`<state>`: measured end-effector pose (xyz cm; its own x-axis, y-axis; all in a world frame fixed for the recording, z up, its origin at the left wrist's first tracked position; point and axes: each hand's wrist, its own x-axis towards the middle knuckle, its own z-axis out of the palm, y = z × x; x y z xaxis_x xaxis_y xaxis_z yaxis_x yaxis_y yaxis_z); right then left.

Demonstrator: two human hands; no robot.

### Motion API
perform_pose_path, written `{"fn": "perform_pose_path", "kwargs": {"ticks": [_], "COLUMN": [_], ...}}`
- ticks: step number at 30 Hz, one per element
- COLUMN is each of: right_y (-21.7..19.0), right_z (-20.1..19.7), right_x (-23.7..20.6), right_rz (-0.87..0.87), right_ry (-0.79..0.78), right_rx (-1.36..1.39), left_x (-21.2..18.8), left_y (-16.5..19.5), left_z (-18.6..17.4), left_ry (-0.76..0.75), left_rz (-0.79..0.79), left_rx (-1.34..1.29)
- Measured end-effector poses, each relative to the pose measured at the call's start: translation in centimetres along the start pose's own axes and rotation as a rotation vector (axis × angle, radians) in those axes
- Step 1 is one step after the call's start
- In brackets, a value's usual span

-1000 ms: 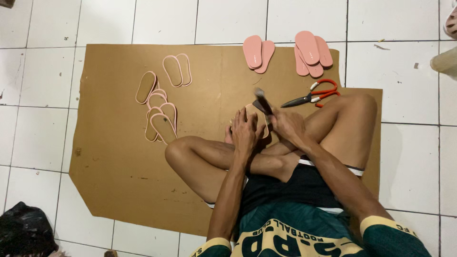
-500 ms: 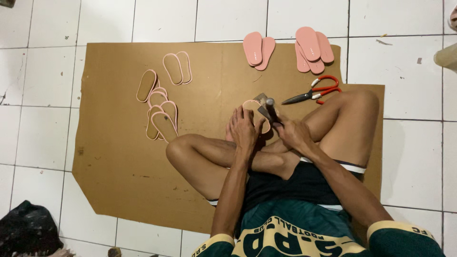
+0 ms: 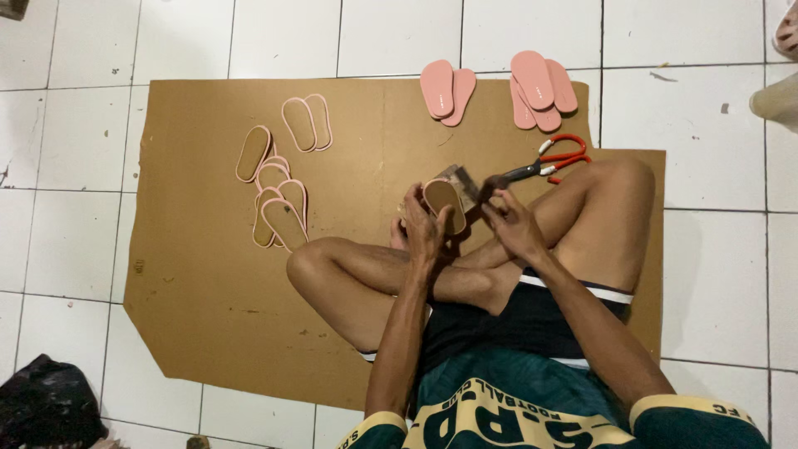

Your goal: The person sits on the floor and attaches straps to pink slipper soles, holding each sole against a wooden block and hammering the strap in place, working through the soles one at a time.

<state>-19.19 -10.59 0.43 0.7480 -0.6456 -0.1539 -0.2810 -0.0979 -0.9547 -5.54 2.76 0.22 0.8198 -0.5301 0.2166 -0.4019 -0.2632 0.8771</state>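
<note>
Right hand (image 3: pixel 511 223) lower beside sole (image 3: pixel 445 205)

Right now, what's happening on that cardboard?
A person sits cross-legged on a cardboard sheet laid over white tile. The left hand holds a small tan sole upright; the right hand works a dark tool against it, kind unclear. More tan soles lie to the left, pink soles at the far edge, red-handled scissors beside the knee.
</note>
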Motion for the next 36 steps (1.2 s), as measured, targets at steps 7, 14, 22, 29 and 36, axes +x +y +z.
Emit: {"fn": "perform_pose_path", "kwargs": {"ticks": [7,14,22,29,36], "right_y": [-0.7,-5.2,-6.3,-7.5,-8.3], "right_z": [-1.5,-3.2,-3.7,-4.5,-3.5], "right_x": [-2.3,-7.0,-8.4,-6.5,-7.5], "right_rz": [0.108,-0.042,-0.033,0.194,0.066], "right_ry": [0.066,0.235,0.235,0.054,0.035], "right_rx": [0.342,-0.019,-0.003,0.462,0.585], "left_x": [-1.9,-4.0,-4.6,-3.5,-2.7], "left_y": [-1.0,-1.7,1.7,2.6,5.2], "left_z": [0.1,-0.9,-2.3,-1.9,-1.4], "left_ry": [-0.060,0.038,0.047,-0.266,-0.255], "left_rz": [-0.326,-0.136,0.038,-0.089,-0.221], "left_rx": [-0.618,-0.395,-0.249,-1.330,-1.195]}}
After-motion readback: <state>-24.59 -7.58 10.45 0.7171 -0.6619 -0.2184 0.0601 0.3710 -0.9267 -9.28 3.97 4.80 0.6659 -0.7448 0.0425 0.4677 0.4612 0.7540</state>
